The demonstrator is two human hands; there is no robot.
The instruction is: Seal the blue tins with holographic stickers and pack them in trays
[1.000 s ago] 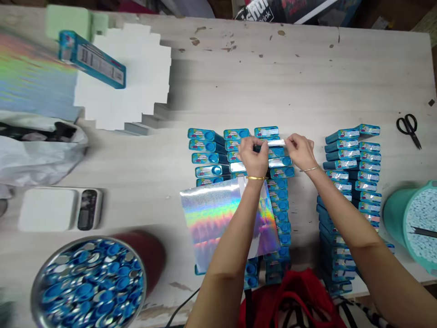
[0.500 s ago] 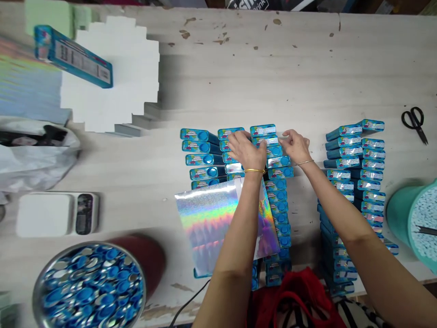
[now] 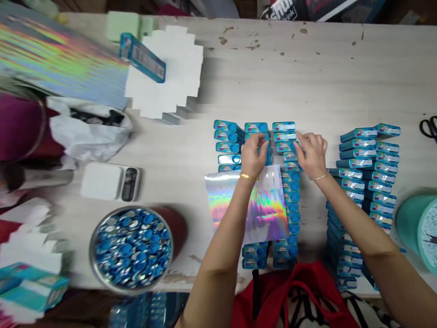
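Small blue printed boxes stand in close rows before me, narrow ends up. My left hand (image 3: 254, 155) is over the middle row (image 3: 256, 127), its fingers curled together; whatever they hold, if anything, is hidden. Beside the third row, my right hand (image 3: 312, 152) has thumb and forefinger apart, the thumb tip at the end of a blue box (image 3: 285, 146). Two boxes at the far end of that row bear pale strips on top, including the farthest box (image 3: 283, 126). Under my left forearm a shiny rainbow sheet (image 3: 227, 200) lies across the rows.
More blue boxes (image 3: 385, 168) stand at right, beside a green tub (image 3: 413, 218) and black scissors (image 3: 428, 127). At left are a tin of blue-and-silver discs (image 3: 134, 246), a white scale (image 3: 102, 181), a plastic bag (image 3: 88, 136) and a white card stack (image 3: 177, 68) carrying a box (image 3: 148, 61).
The view has shifted left, showing more of that side. My left hand's fingers, spread over the boxes before, are now drawn together. My right hand has turned, its thumb reaching a box end.
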